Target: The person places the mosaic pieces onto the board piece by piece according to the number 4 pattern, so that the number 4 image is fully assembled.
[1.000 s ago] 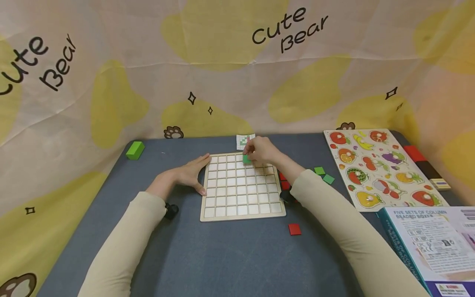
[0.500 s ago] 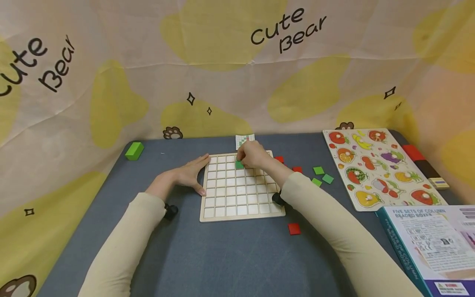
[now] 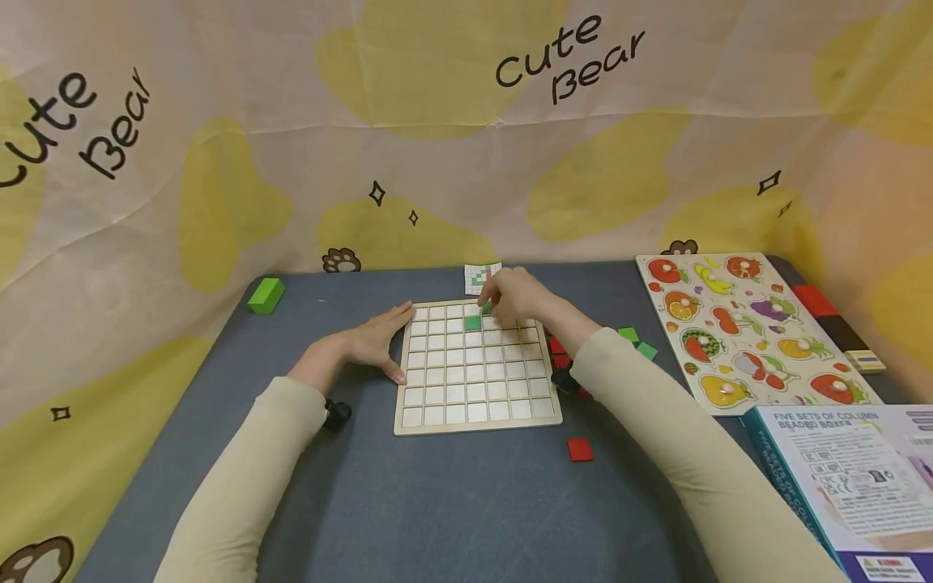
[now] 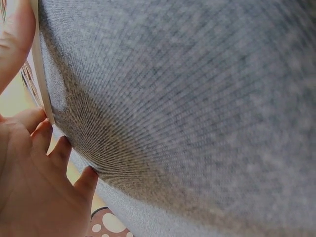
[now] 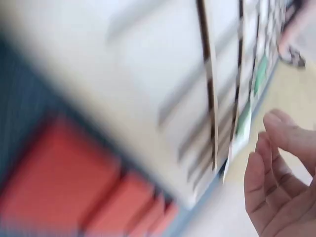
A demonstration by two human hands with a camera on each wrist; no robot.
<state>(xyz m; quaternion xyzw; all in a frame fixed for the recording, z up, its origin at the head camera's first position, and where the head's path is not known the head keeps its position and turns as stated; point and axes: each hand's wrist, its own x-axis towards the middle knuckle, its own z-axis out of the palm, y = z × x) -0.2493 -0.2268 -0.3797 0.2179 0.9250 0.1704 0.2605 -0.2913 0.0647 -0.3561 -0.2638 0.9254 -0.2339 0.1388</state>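
Note:
My left hand [image 3: 373, 338] is spread along the left side of a wooden grid board [image 3: 399, 427] with white squares. Its thumb and fingertips touch the board's edge, as the left wrist view [image 4: 42, 182] also shows. One green square tile [image 3: 473, 323] lies in the second row from the back. A second green tile [image 3: 487, 308] shows in the back row, partly covered by my right hand [image 3: 516, 296]. In the right wrist view, that hand's thumb and loosely bent fingers [image 5: 255, 180] stand apart with nothing between them.
Red tiles [image 3: 559, 346] and green tiles [image 3: 628, 334] lie right of the board, with one red tile [image 3: 580, 450] in front. A small pattern card [image 3: 475, 279] lies behind. A green block [image 3: 266, 295], fruit puzzle [image 3: 754, 336] and box [image 3: 853, 478] stand around.
My right hand first carried a green tile leftward to the second row, and now has let go and moved back and right, leaving it on the board. The left hand has stayed put.

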